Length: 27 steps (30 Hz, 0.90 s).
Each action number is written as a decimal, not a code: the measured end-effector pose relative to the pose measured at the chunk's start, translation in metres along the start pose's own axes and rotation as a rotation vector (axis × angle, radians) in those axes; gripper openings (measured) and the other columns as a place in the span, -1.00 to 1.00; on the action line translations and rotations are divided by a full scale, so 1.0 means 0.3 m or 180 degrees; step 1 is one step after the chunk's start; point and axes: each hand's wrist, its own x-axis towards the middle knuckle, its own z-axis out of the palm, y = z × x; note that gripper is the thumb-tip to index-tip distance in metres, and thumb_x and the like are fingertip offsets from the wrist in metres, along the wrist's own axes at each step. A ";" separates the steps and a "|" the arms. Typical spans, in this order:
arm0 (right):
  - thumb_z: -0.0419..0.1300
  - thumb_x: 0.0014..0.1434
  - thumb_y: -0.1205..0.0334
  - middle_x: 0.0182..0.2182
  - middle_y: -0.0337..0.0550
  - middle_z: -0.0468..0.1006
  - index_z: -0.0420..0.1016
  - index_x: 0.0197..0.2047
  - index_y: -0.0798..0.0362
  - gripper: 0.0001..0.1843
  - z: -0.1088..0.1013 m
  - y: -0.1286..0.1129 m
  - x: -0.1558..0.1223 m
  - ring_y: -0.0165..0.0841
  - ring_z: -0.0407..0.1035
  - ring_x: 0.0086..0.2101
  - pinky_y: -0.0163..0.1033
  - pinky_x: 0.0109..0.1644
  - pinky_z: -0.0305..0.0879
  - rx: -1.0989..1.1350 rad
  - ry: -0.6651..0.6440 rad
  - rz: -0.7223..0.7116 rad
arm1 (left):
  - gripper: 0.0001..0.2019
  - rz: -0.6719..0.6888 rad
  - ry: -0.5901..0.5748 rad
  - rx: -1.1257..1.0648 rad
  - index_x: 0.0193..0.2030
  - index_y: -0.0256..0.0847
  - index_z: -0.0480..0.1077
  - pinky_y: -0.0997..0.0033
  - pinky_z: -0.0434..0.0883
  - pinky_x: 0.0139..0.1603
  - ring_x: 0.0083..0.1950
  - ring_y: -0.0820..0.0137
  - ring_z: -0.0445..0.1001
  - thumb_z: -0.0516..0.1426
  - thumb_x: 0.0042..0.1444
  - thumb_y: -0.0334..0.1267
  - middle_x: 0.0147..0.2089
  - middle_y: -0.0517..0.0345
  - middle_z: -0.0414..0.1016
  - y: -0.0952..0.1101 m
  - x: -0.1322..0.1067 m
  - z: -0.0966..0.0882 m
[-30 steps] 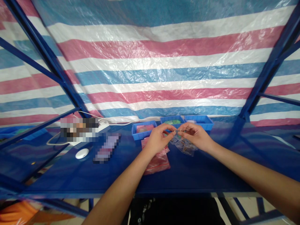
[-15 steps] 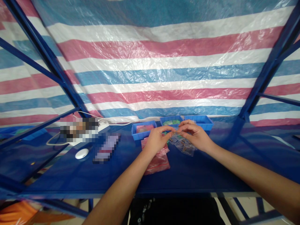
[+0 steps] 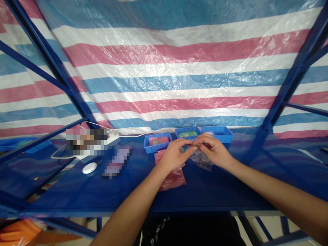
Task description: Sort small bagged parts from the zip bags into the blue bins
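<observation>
Over the blue table, my left hand (image 3: 176,153) and my right hand (image 3: 211,148) meet fingertip to fingertip. Both are closed in a pinch around something small and thin, too fine to identify. Just beneath my right hand lies a clear plastic bag (image 3: 203,163) with small brass-coloured pieces in or on it; my fingers partly cover it. Red translucent zip bags (image 3: 174,179) lie flat under and beside my left wrist. A bit of green shows behind my left fingers, mostly hidden.
Behind my hands stand three blue bins: one with pink bags (image 3: 153,148), one with green bags (image 3: 188,130), and a right one (image 3: 224,135). Leftward lie a white round object (image 3: 89,168), a blurred-out flat object (image 3: 116,162) and white cables (image 3: 130,136). Blue frame posts flank a striped tarp (image 3: 164,78).
My left fingers have shifted slightly right, and the thumb now reaches closer to my right fingertips. More of the clear bag is covered. The bins and red bags look the same.
</observation>
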 end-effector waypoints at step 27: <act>0.48 0.12 -0.10 -0.21 -0.20 0.73 0.51 0.06 -0.11 -0.48 0.033 0.039 0.015 -0.21 0.64 -0.21 -0.10 -0.12 0.60 0.1518 -0.0016 0.0986 | -0.75 -0.0349 0.0141 -0.0213 -0.07 -0.19 0.58 0.30 0.51 -0.02 -0.08 0.25 0.61 0.21 0.34 -0.05 -0.11 0.05 0.66 -0.037 0.005 -0.004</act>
